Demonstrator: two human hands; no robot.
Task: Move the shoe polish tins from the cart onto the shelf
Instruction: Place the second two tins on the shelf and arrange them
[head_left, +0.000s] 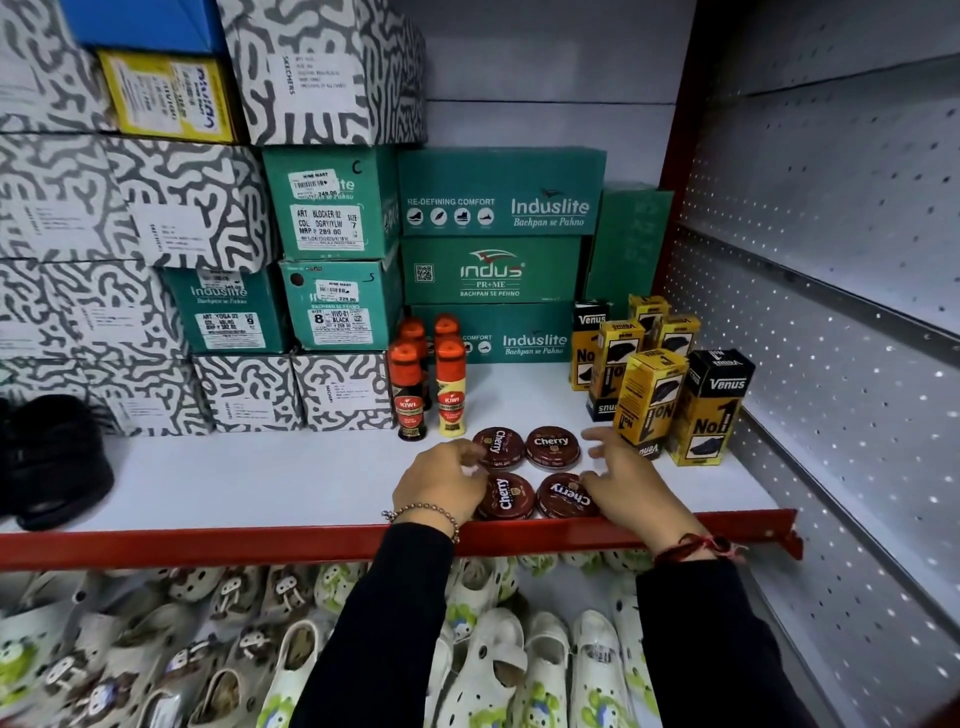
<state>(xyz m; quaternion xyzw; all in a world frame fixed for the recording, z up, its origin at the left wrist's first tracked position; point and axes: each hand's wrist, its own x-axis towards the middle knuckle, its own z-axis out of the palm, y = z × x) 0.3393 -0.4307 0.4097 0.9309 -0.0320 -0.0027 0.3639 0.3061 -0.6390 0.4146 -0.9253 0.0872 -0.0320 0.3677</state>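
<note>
Several round brown Cherry polish tins lie flat in a square group near the front of the white shelf (260, 483): back left tin (501, 448), back right tin (552, 447), front left tin (506, 496), front right tin (566, 496). My left hand (441, 483) rests at the group's left side, fingertips touching the back left tin. My right hand (631, 480) sits at the right side with spread fingers, its thumb on the front right tin. Neither hand lifts a tin. The cart is out of view.
Kiwi liquid polish bottles (451, 392) stand just behind the tins. Yellow and black Venus boxes (649, 400) stand to the right. Green and patterned shoe boxes (337, 306) fill the back. A black shoe (57, 462) lies at the left. White clogs (493, 665) sit below the red shelf edge (208, 545).
</note>
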